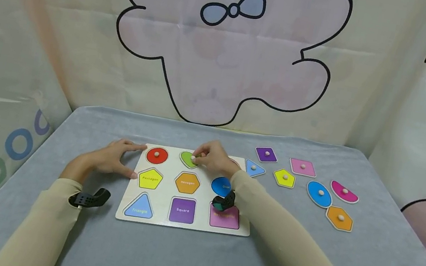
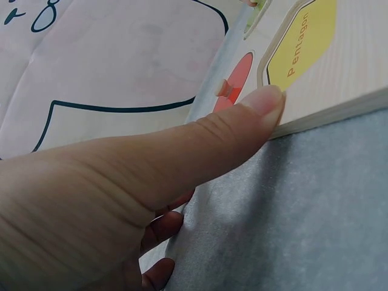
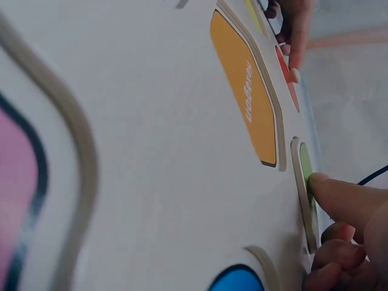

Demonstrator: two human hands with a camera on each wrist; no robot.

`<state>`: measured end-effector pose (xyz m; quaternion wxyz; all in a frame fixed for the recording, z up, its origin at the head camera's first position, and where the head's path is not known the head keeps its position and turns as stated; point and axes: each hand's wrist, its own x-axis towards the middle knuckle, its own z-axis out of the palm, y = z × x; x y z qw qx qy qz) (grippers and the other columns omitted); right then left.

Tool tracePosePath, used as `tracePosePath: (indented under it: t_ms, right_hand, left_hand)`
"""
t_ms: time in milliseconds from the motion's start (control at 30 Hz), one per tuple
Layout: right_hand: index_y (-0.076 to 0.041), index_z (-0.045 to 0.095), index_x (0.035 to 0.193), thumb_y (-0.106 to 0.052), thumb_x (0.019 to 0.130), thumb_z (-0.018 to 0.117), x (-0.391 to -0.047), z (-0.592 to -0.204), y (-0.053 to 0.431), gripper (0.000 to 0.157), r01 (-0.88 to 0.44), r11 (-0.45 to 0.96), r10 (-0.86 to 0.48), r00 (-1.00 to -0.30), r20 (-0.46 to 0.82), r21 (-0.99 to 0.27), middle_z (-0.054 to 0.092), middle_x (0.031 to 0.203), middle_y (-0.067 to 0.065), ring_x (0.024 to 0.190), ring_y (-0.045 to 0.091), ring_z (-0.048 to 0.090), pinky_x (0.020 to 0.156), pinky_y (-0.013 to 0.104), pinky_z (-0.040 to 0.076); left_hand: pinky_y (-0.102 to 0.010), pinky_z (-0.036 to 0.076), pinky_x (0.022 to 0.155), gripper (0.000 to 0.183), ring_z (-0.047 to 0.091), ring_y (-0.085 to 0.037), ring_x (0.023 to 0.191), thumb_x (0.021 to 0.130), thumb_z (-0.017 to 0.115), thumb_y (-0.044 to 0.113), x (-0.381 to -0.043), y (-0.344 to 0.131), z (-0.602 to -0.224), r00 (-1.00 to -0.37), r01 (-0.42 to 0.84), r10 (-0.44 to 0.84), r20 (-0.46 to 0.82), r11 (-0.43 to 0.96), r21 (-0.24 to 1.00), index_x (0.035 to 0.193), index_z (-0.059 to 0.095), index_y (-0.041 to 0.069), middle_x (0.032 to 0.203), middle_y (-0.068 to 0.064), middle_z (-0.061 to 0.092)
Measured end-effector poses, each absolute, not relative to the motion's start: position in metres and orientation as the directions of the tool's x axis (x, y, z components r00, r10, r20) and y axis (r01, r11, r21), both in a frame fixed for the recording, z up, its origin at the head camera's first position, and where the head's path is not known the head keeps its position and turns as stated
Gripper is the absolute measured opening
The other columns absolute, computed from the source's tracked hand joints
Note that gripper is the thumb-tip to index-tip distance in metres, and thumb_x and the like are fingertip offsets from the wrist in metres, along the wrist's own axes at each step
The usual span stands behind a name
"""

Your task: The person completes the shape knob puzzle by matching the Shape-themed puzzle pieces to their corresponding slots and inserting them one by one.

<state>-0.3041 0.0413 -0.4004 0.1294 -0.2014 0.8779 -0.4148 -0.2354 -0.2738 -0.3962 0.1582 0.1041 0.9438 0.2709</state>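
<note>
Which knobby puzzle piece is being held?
The green piece: the right hand pinches it. The red piece and the other knobbed pieces aren't held.

Beige sleeves, black wristbands.

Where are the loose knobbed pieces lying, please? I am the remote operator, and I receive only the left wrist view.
Observer: They lie on the grey-blue cloth, on the right side of the puzzle board.
Operator: Thank you. Which one is the nearest to the board?
Observer: The light-blue triangle, beside the board's upper right corner.
Operator: And is any piece being pinched?
Observer: Yes. The right hand pinches the green piece at its knob.
</note>
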Motion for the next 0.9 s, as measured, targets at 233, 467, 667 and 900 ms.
tracePosePath:
  t_ms: [233,467,667,900]
  right_hand:
    - [-0.005,0.078,0.099,-0.014,0.091,0.076,-0.3018,-0.4005,0.0388,0.013,-0.246,0.597,-0.452,-0.89,-0.067,-0.763,0.047,0.07,-0.003,0.078,0.014,0.048,0.069,0.022,0.035]
    - [-0.008,0.079,0.099,-0.017,0.091,0.076,-0.2998,-0.3995,0.0375,0.012,-0.218,0.624,-0.426,-0.9,-0.093,-0.751,0.047,0.069,-0.003,0.079,0.014,0.048,0.069,0.023,0.036]
    - [-0.008,0.079,0.101,-0.017,0.091,0.076,-0.2996,-0.4004,0.0374,0.014,-0.242,0.636,-0.428,-0.901,-0.074,-0.732,0.045,0.068,-0.003,0.077,0.015,0.047,0.065,0.023,0.034]
    - [-0.006,0.079,0.102,-0.016,0.091,0.076,-0.2997,-0.4007,0.0368,0.015,-0.262,0.64,-0.433,-0.899,-0.058,-0.722,0.046,0.069,-0.003,0.074,0.013,0.046,0.063,0.022,0.033]
  left_hand:
    - [-0.073,0.029,0.113,0.099,0.027,-0.048,0.138,0.077,0.087,0.041,-0.2354,-0.2744,-0.3964,-0.927,0.111,0.287,-0.243,0.826,0.553,0.158,0.035,0.018,0.155,-0.024,0.031]
    - [-0.074,0.028,0.113,0.099,0.026,-0.048,0.139,0.077,0.087,0.042,-0.2366,-0.2748,-0.3972,-0.925,0.115,0.289,-0.245,0.83,0.546,0.158,0.035,0.019,0.156,-0.025,0.03]
    - [-0.074,0.028,0.113,0.099,0.026,-0.048,0.14,0.077,0.086,0.042,-0.2374,-0.2742,-0.3974,-0.925,0.116,0.289,-0.246,0.833,0.541,0.159,0.035,0.019,0.156,-0.025,0.029]
    - [-0.074,0.028,0.113,0.099,0.025,-0.048,0.14,0.077,0.086,0.042,-0.2358,-0.2742,-0.3973,-0.927,0.117,0.286,-0.243,0.835,0.538,0.159,0.035,0.019,0.157,-0.026,0.029]
